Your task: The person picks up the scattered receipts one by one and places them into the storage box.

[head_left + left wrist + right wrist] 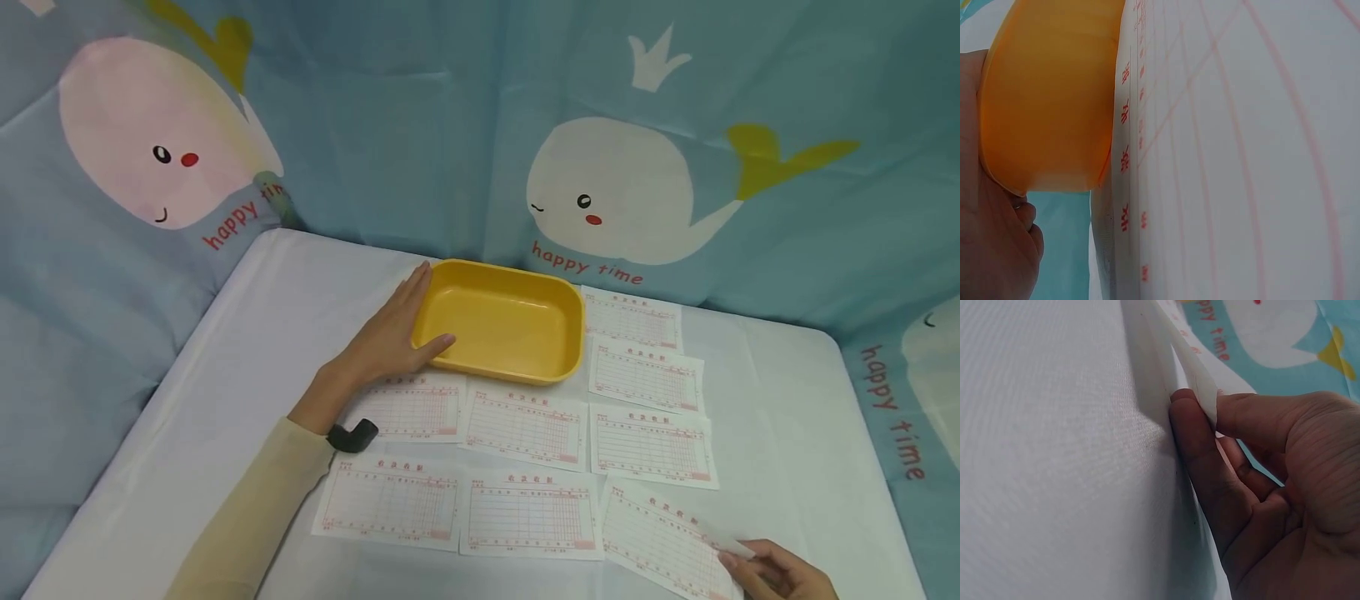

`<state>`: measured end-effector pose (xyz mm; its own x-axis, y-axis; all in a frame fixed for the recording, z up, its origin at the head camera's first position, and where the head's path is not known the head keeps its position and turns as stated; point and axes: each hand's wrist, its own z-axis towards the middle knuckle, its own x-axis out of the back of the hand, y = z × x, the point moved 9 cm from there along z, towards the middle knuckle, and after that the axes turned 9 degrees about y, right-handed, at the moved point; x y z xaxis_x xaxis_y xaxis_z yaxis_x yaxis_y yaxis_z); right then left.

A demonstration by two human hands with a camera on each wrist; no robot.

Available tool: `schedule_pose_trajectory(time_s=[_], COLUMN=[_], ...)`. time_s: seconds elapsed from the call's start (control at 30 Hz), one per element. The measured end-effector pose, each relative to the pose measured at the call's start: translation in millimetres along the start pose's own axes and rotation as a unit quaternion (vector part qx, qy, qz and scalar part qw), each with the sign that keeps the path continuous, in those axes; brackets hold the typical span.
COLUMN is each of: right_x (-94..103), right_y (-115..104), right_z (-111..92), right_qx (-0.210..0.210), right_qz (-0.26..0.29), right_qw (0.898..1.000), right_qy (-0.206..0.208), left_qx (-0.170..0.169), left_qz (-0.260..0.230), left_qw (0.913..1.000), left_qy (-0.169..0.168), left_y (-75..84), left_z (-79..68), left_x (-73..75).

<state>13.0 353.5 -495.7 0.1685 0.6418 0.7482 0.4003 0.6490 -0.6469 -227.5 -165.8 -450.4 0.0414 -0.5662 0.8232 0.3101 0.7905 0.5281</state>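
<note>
Right grip [780, 571], lower right, pinches white red-printed paper slip [663, 537]. Left grip [386, 333], center, spread, touches yellow rectangular plastic tray [498, 325].

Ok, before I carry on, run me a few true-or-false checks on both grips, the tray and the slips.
1. The left grip touches the yellow tray. True.
2. The right grip pinches the bottom-right slip. True.
3. The tray stands nearer the person than the bottom-right slip. False: it stands farther away, by the blue backdrop.
4. The slips' printing is blue. False: it is red.
5. Some slips lie to the tray's right. True.
</note>
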Motion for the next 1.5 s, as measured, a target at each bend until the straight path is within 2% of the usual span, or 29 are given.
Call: schedule_pose_trajectory(time_s=[0.2,1.03,1.3,1.5], right_x=[1.6,0.5,2.7,3.6], right_y=[-4.7,-4.3,-7.5,-4.2], right_z=[-0.9,-4.7,-3.4,-2.4], right_qx=[0.013,0.007,0.033,0.02], right_qz=[0.006,0.02,0.014,0.008], right_qw=[1.0,1.0,0.999,1.0], right_qy=[-0.001,0.01,0.0,0.01], left_qx=[0.001,0.003,0.007,0.006], left_qz=[0.006,0.007,0.007,0.007], left_qw=[1.0,1.0,0.9999,0.9999], left_qy=[-0.001,-0.005,-0.014,-0.011], left_y=[0.8,3.6,3.5,2.5], left_z=[-1.0,-1.4,-0.5,-0.3], left_x=[2.7,3.8,2.0,1.3])
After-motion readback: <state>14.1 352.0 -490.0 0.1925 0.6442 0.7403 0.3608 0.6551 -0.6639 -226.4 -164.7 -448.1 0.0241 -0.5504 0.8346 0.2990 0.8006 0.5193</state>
